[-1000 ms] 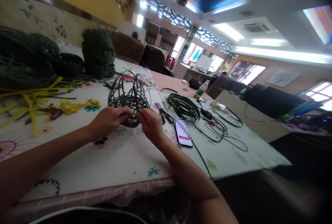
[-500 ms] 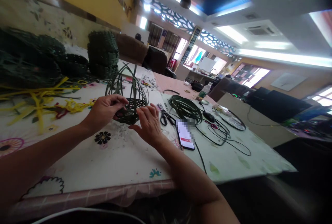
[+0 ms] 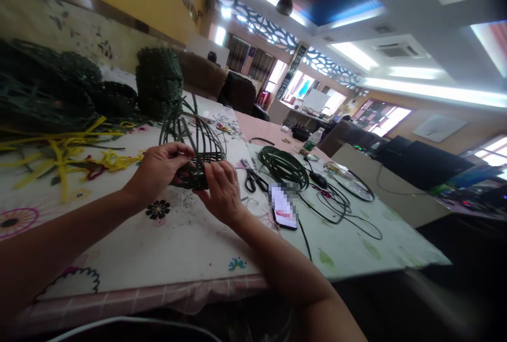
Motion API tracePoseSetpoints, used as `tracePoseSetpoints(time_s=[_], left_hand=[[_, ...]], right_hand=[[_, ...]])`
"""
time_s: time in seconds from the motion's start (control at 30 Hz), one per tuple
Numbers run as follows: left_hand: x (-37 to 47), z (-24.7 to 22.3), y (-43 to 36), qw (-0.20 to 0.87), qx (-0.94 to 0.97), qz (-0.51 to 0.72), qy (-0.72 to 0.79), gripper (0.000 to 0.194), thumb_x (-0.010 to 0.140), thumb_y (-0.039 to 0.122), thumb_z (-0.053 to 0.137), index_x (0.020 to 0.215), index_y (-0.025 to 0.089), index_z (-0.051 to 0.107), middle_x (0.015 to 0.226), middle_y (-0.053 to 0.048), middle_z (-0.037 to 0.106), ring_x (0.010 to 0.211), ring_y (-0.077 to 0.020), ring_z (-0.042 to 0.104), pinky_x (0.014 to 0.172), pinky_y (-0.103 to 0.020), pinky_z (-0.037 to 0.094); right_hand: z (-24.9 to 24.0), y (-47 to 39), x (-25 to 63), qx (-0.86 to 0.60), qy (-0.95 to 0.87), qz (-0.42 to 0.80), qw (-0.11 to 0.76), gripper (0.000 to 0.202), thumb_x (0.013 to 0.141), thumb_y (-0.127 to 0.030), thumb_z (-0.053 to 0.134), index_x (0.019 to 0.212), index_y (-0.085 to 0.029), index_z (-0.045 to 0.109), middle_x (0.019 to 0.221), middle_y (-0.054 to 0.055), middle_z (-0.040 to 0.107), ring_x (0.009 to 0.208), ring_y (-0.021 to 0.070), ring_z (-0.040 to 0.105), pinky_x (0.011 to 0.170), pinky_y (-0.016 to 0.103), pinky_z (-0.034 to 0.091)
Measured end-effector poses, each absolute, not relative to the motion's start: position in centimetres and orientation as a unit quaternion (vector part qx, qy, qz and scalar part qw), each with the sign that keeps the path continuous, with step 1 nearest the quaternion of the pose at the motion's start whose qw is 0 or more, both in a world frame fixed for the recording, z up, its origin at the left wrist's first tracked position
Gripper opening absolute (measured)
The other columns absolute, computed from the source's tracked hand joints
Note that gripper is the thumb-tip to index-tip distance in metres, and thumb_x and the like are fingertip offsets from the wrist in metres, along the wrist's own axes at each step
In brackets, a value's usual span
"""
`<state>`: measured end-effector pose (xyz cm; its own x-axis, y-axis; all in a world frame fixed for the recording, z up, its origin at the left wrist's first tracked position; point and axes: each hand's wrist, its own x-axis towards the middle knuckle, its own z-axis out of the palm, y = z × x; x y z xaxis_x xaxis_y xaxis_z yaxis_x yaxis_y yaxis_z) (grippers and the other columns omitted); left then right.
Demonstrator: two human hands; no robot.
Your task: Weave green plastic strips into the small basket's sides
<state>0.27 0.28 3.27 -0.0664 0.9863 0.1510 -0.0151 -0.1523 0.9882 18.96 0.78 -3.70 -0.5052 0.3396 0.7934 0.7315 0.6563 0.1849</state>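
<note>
A partly woven dark green basket stands on the flowered tablecloth, its long loose strips curving upward from the woven part. My left hand grips its near left side, thumb and fingers pinched together on the weave. On the near right side, my right hand is closed over the woven wall, fingers on top and thumb below. The parts of the strips beneath my fingers are hidden. Black-handled scissors lie just right of my right hand, with a phone close by.
Coiled green strip lies to the right, near loose thin loops and a plastic bottle. Yellow strips are scattered at left. Behind them stand finished-looking green baskets. The table's front edge runs close to me.
My right hand has shifted slightly left and its fingers have closed onto the basket's wall. The basket has turned or tilted a little, moving its upright strips. My left hand stays nearly in place.
</note>
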Motion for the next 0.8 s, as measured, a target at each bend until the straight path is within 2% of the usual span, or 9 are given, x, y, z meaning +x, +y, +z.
tracePoseSetpoints(time_s=[0.1, 0.2, 0.3, 0.4, 0.57, 0.73, 0.8], left_hand=[[0.1, 3.2, 0.3, 0.421, 0.565, 0.54, 0.46, 0.022, 0.079, 0.037, 0.07, 0.091, 0.018, 0.072, 0.08, -0.005, 0.075, 0.054, -0.0123, 0.061, 0.042, -0.018, 0.045], [-0.4, 3.1, 0.6, 0.367, 0.652, 0.498, 0.439, 0.035, 0.086, 0.045, 0.066, 0.11, 0.021, 0.073, 0.085, -0.004, 0.075, 0.059, -0.015, 0.064, 0.049, -0.022, 0.051], [-1.0, 3.0, 1.0, 0.242, 0.752, 0.458, 0.407, 0.04, 0.089, 0.045, 0.064, 0.122, 0.024, 0.071, 0.095, -0.005, 0.076, 0.077, -0.0209, 0.071, 0.068, -0.029, 0.059], [-1.5, 2.7, 1.3, 0.088, 0.816, 0.415, 0.394, 0.039, 0.089, 0.042, 0.067, 0.124, 0.025, 0.071, 0.111, -0.009, 0.076, 0.098, -0.0277, 0.072, 0.086, -0.035, 0.056], [-1.5, 1.7, 1.5, -0.045, 0.844, 0.337, 0.415, 0.053, 0.084, 0.045, 0.08, 0.132, 0.026, 0.068, 0.113, -0.011, 0.072, 0.093, -0.0281, 0.071, 0.075, -0.032, 0.053], [-1.1, 0.9, 1.5, -0.088, 0.844, 0.358, 0.39, 0.051, 0.09, 0.038, 0.075, 0.139, 0.028, 0.064, 0.132, -0.013, 0.066, 0.111, -0.0289, 0.068, 0.08, -0.031, 0.055], [-1.0, 0.8, 1.5, -0.093, 0.845, 0.371, 0.374, 0.046, 0.093, 0.036, 0.072, 0.138, 0.028, 0.065, 0.131, -0.013, 0.066, 0.11, -0.0289, 0.068, 0.082, -0.032, 0.055]], right_hand=[[-3.4, 0.7, 19.1, -0.327, -0.834, -0.257, 0.363, 0.053, 0.102, -0.043, 0.059, 0.146, -0.014, 0.054, 0.128, 0.018, 0.066, 0.127, 0.0322, 0.056, 0.117, 0.049, 0.043], [-3.0, 0.7, 19.6, -0.333, -0.825, -0.266, 0.37, 0.054, 0.1, -0.042, 0.062, 0.146, -0.013, 0.053, 0.126, 0.019, 0.066, 0.125, 0.0323, 0.057, 0.111, 0.047, 0.046], [-2.5, 0.8, 20.2, -0.334, -0.812, -0.272, 0.394, 0.056, 0.1, -0.04, 0.063, 0.147, -0.011, 0.05, 0.123, 0.019, 0.066, 0.123, 0.0323, 0.057, 0.109, 0.047, 0.047], [-2.2, 0.9, 20.6, -0.344, -0.809, -0.257, 0.402, 0.058, 0.1, -0.039, 0.063, 0.148, -0.012, 0.048, 0.123, 0.018, 0.066, 0.123, 0.0329, 0.056, 0.109, 0.048, 0.047], [-2.2, 0.8, 20.8, -0.372, -0.813, -0.219, 0.39, 0.058, 0.099, -0.04, 0.065, 0.15, -0.017, 0.048, 0.126, 0.017, 0.065, 0.124, 0.0341, 0.055, 0.11, 0.051, 0.047], [-1.9, 0.7, 20.9, -0.367, -0.806, -0.215, 0.41, 0.057, 0.099, -0.045, 0.065, 0.145, -0.016, 0.051, 0.121, 0.017, 0.066, 0.12, 0.0333, 0.058, 0.108, 0.051, 0.049], [-1.8, 0.8, 21.0, -0.372, -0.802, -0.21, 0.418, 0.057, 0.098, -0.047, 0.067, 0.144, -0.016, 0.053, 0.119, 0.017, 0.067, 0.117, 0.0329, 0.059, 0.106, 0.051, 0.05]])
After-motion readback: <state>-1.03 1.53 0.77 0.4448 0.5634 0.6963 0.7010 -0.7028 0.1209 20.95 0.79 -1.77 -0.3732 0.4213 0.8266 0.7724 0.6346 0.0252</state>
